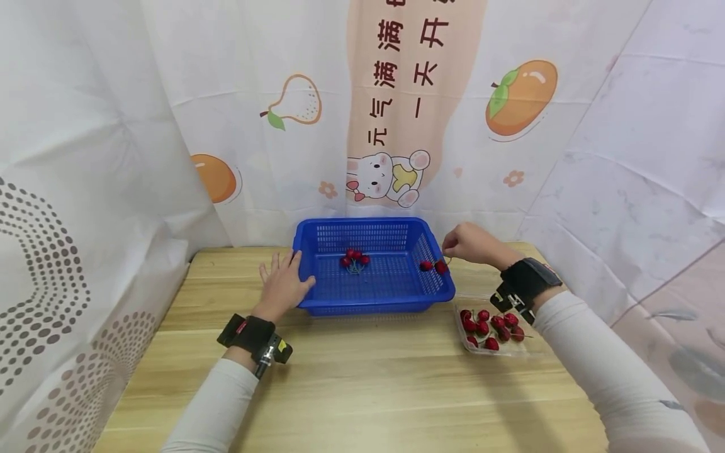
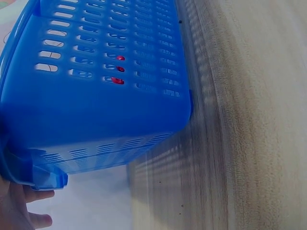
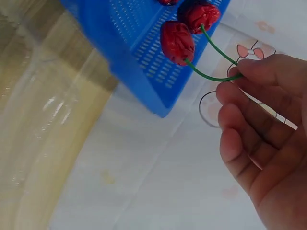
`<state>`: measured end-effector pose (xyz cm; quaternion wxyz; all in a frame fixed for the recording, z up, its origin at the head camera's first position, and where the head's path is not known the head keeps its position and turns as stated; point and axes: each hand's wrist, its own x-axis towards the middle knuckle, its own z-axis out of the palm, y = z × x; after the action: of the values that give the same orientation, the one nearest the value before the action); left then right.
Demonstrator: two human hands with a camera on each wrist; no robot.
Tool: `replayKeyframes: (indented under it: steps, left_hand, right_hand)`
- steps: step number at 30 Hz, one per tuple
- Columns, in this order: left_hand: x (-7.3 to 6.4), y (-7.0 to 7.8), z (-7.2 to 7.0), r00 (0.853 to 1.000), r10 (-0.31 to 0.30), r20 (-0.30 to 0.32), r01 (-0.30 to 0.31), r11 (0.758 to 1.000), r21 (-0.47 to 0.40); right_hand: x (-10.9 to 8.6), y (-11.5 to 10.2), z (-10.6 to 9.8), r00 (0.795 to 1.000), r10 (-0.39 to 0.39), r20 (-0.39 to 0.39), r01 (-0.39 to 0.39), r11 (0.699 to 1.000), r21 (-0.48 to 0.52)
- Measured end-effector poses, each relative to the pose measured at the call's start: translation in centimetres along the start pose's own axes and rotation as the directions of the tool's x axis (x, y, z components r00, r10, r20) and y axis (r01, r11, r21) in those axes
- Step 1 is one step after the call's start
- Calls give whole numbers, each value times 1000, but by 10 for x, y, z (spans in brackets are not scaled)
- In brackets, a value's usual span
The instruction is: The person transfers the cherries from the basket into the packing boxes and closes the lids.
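My right hand (image 1: 472, 244) pinches the green stems of a pair of artificial red cherries (image 3: 176, 44) between thumb and forefinger. The pair hangs over the right end of a blue plastic basket (image 1: 368, 308). Spread fingers of my left hand (image 1: 281, 286) lie at the basket's left rim, with the thumb reaching over it. Inside the basket, toward the back left, sits a small cluster of red cherries (image 1: 357, 255) with green stems. The left wrist view shows the basket's slotted side, with bits of red visible through the slots.
A clear plastic box (image 1: 469, 345) holding several red cherries (image 1: 491, 343) stands right of the basket, below my right wrist. Everything rests on a wood-grain table (image 1: 362, 384). A printed white curtain (image 1: 260, 163) hangs behind and along both sides.
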<state>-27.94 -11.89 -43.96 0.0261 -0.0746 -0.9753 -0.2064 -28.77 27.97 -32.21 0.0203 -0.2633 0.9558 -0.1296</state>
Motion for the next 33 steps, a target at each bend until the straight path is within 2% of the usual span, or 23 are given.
replayKeyframes:
  steps: [4,11,19,23,27,33]
  left_hand:
    - [1,-2,0,1000,4,-15,-4,1000,8]
    - [3,0,3,1000,19,-2,-19,1000,9]
    - [0,-1,3,1000,-12,0,12,1000,-11]
    - [0,-2,3,1000,-19,-1,19,1000,-13]
    - [1,-1,3,1000,-12,9,12,1000,-20]
    - [1,0,-2,1000,-16,21,16,1000,-20]
  right_hand:
    - [-12,5,4,1000,23,11,-23,1000,17]
    - [-44,21,3,996,83,31,-83,996,23]
    - [-75,39,-6,987,150,63,-151,989,1]
    - [-91,49,-5,979,150,138,-153,988,15]
    - [-111,60,1,957,173,235,-188,981,43]
    - [-130,74,15,939,197,283,-224,972,66]
